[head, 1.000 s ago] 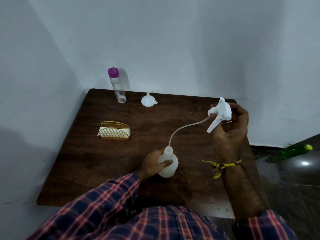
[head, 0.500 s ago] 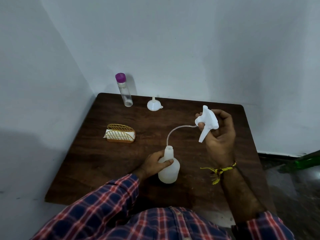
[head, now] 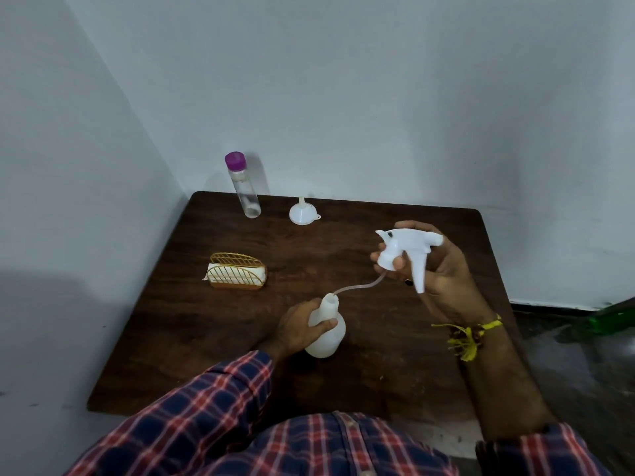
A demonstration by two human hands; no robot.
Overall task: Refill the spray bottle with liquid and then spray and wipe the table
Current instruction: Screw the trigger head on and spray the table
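A white spray bottle point(head: 328, 333) stands upright on the dark wooden table point(head: 192, 331), and my left hand point(head: 299, 329) grips its shoulder and neck. My right hand point(head: 436, 269) holds the white trigger spray head point(head: 407, 250) above the table, right of the bottle. The head's thin dip tube point(head: 357, 287) curves down, with its end at the bottle's open mouth. A clear bottle with a purple cap point(head: 242, 185) stands at the far left edge. Beside it a small white funnel point(head: 303, 211) sits upside down.
A gold wire holder with white napkins point(head: 237, 273) sits on the table's left half. Grey walls close the table's far and left sides. A green object point(head: 615, 319) lies on the floor to the right.
My right hand has brought the spray head down and to the left, closer to the bottle. The dip tube is now bent lower at the bottle's mouth. My left hand keeps its grip.
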